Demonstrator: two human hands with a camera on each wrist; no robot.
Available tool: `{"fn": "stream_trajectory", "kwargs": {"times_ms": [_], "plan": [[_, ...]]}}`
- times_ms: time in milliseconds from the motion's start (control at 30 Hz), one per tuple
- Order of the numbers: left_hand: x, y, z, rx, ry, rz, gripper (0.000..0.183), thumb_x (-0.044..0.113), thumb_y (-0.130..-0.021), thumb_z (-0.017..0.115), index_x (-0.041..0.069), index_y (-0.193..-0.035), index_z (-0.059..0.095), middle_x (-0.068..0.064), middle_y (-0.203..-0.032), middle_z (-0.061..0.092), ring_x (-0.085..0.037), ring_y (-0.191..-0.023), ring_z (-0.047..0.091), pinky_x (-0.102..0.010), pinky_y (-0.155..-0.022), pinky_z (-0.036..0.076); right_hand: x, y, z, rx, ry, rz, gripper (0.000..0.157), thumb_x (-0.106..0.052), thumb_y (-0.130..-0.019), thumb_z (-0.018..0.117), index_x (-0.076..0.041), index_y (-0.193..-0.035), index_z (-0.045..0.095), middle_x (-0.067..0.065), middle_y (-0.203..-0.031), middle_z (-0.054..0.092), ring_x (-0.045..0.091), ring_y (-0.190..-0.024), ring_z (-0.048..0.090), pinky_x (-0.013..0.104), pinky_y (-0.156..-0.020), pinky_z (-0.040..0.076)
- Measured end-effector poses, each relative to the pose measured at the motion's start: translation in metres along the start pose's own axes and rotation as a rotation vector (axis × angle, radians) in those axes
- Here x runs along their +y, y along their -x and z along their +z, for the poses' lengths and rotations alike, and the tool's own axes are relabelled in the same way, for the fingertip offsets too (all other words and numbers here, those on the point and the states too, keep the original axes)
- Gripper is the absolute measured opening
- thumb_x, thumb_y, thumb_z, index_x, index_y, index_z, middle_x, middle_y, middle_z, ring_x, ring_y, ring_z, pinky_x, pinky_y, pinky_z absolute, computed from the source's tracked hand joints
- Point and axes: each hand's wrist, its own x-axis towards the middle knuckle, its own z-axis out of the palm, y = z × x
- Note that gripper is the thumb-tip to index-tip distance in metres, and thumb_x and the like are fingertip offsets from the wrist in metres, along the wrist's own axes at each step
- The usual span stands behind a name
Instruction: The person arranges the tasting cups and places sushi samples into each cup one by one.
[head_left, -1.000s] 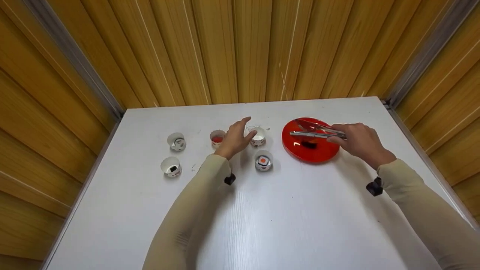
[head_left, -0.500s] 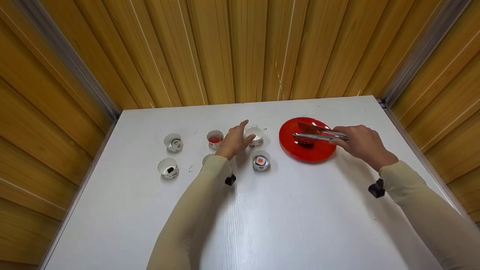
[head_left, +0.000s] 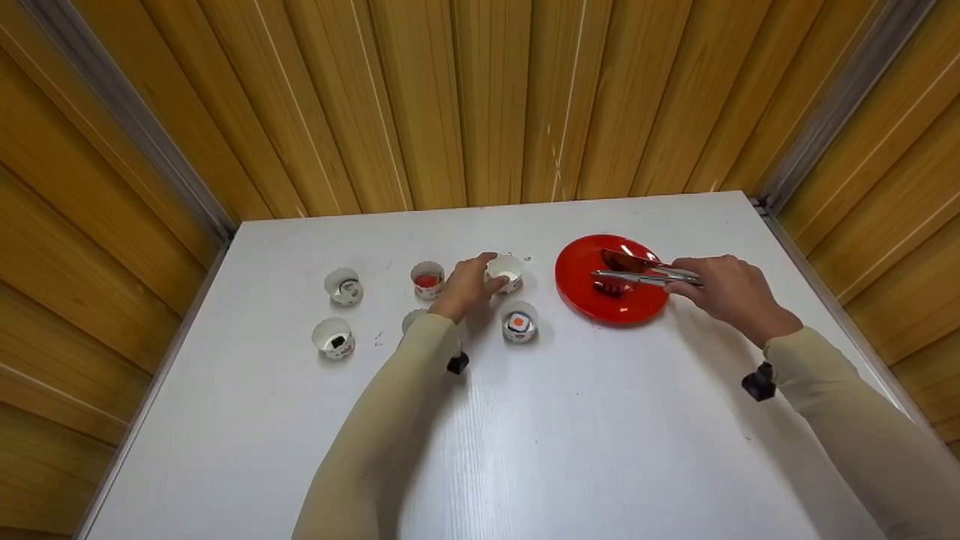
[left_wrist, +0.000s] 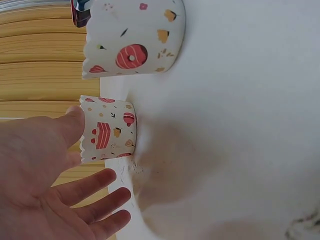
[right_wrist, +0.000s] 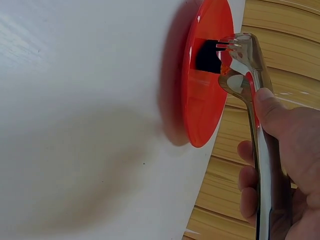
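My left hand [head_left: 466,289] reaches to a white paper baking cup [left_wrist: 109,129] printed with cake motifs. Thumb and index are right at its rim; the other fingers spread loosely beside it. My right hand [head_left: 731,291] grips metal serving tongs [right_wrist: 262,145], with one fork-shaped end and one spoon-shaped end. The tong ends stand apart over the red plate [head_left: 581,300]. On the plate, just under them, lies a small black piece [right_wrist: 207,56] that they partly cover. A baking cup [head_left: 519,322] holding a white piece with an orange centre stands nearer to me.
More baking cups stand to the left: one with red inside [head_left: 428,280], one with a whitish piece [head_left: 344,286], and one with a black piece [head_left: 333,337]. Another cup [head_left: 412,319] is mostly hidden by my left sleeve. Wood-look panels [head_left: 495,97] enclose the white table [head_left: 540,442].
My left index finger and thumb have drawn in closer to the cup rim. The tongs have shifted slightly to the right over the plate. The whole head view has drifted a little.
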Motion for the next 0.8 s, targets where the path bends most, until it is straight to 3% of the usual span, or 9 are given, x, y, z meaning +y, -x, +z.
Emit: {"fn": "stream_trajectory", "kwargs": {"times_ms": [600, 800], "plan": [[-0.0001, 0.0021, 0.0038, -0.005, 0.038, 0.002, 0.06, 0.035, -0.102, 0.065, 0.012, -0.154, 0.046, -0.013, -0.125, 0.067, -0.022, -0.111, 0.063, -0.039, -0.101, 0.05, 0.008, 0.0066, 0.0004, -0.003, -0.016, 0.026, 0.041, -0.035, -0.095, 0.075, -0.009, -0.126, 0.074, 0.008, -0.088, 0.074, 0.025, -0.07, 0.051, 0.035, -0.056, 0.039], [0.0014, 0.0004, 0.0038, -0.006, 0.022, 0.001, 0.061, 0.036, -0.102, 0.066, 0.012, -0.154, 0.046, -0.013, -0.126, 0.068, -0.022, -0.112, 0.064, -0.039, -0.101, 0.05, 0.0086, 0.0076, -0.001, 0.029, 0.012, 0.011, 0.037, -0.033, -0.094, 0.076, -0.01, -0.123, 0.076, 0.001, -0.072, 0.068, 0.025, -0.067, 0.049, 0.034, -0.053, 0.037]]}}
